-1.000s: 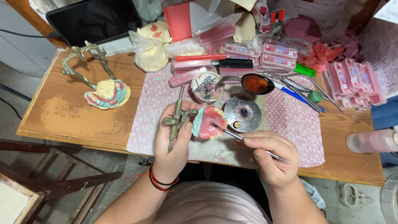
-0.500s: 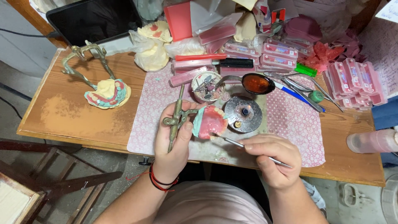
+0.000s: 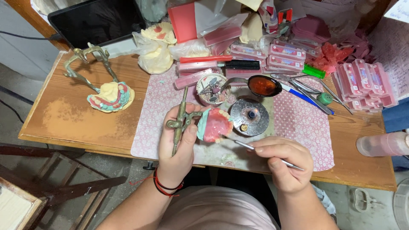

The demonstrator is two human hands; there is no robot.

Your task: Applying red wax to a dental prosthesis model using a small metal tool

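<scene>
A: Report hand states.

B: Left hand [image 3: 177,147] is closed around a brass articulator [image 3: 181,121] that carries a pink wax denture [image 3: 214,124]. Right hand [image 3: 283,164] is closed in a pen grip on a thin metal carving tool [image 3: 255,148]; its tip meets the denture's lower right rim.

A: Location of the denture?

B: Held just above the near edge of the table [image 3: 76,123], over the pink patterned mat [image 3: 298,123], left of the mat's centre.

A: Adjacent items?

B: A round metal burner [image 3: 249,117] stands just beside the denture, to its right. Behind it, a small bowl of loose parts [image 3: 211,87] and a spoon holding dark red wax [image 3: 263,85]. Pink tooth trays [image 3: 366,83] are stacked toward the right edge. A second articulator [image 3: 91,64] with a denture cast [image 3: 110,96] sits toward the far left corner. A dark tablet [image 3: 96,21] is propped at the far edge.
</scene>
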